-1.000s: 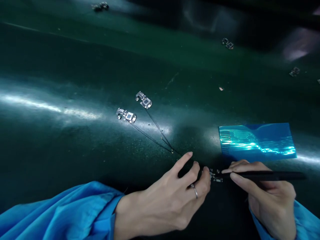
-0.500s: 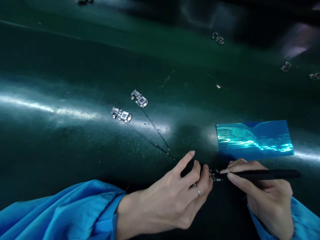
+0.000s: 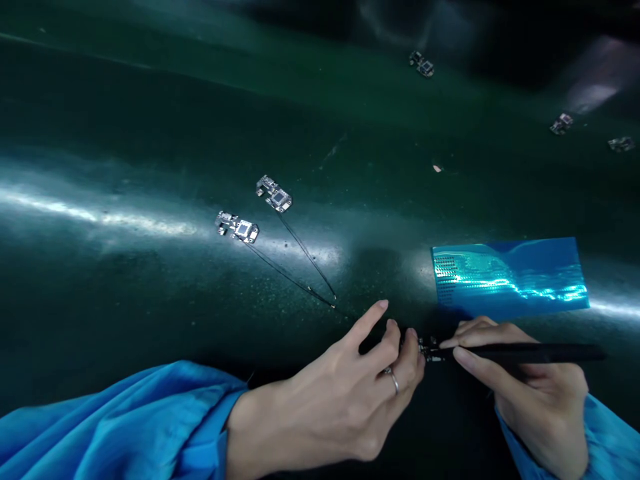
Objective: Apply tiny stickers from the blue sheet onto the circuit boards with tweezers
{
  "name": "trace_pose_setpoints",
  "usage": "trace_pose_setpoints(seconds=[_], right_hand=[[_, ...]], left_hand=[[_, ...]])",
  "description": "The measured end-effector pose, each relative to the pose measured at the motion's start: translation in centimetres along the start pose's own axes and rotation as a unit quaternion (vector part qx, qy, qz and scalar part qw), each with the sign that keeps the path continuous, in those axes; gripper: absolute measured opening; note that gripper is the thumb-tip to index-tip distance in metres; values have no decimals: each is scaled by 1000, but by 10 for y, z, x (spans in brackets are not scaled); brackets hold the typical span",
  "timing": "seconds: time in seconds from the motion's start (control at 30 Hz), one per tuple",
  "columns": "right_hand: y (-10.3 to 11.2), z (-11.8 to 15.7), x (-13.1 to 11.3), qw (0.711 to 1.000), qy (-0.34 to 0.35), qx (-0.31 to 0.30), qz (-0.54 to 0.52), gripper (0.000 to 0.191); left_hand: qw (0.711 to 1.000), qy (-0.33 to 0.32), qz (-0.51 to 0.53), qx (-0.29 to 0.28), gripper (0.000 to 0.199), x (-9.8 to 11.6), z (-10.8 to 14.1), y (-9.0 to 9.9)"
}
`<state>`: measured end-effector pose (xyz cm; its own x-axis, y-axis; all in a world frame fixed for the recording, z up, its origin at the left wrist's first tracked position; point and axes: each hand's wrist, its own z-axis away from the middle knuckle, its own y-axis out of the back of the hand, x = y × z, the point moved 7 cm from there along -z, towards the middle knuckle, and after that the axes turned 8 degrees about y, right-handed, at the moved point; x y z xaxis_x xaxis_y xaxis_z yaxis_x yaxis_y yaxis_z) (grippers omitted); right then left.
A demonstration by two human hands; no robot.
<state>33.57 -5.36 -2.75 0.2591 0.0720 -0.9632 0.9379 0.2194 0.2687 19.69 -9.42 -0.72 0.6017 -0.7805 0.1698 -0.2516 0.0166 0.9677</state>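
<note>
My left hand (image 3: 345,393), a ring on one finger, is bent over a small circuit board (image 3: 431,350) and holds it by its left side. Most of that board is hidden under the fingers. Black tweezers (image 3: 530,352) lie across my right hand (image 3: 530,387), pinched between thumb and fingers. Their tip points left and reaches the board's exposed right part; whether it grips anything there is too small to tell. Left of my hands lie two more circuit boards, an upper one (image 3: 274,194) and a lower one (image 3: 237,227), each with thin black wires (image 3: 305,247) running down toward my left fingertips.
A shiny blue film sheet (image 3: 520,273) lies just beyond my right hand. Farther back on the dark green mat (image 3: 165,133) are several more boards, one at the top (image 3: 422,65) and others at the right (image 3: 561,123). A small pale scrap (image 3: 437,169) lies mid-mat.
The view has shifted slightly, so the boards on the mat appear a little farther left and up. Both hands keep nearly the same pose at the held board.
</note>
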Motion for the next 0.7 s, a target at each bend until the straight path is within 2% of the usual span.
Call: trace_pose_setpoints(seconds=[0.2,0.57,0.7], right_hand=[[-2,0,0,1000,6,-7,2,22],[-1,2,1,1000,-15,-9,-5,22],[-3,-1,-2,1000,-6,-15,-6,21]], left_hand=[[1000,6,10,14,33,0,1,1],[1000,-21,-9,7,30,2,-2,2],[1000,-13,-6,2,30,3,-3,1]])
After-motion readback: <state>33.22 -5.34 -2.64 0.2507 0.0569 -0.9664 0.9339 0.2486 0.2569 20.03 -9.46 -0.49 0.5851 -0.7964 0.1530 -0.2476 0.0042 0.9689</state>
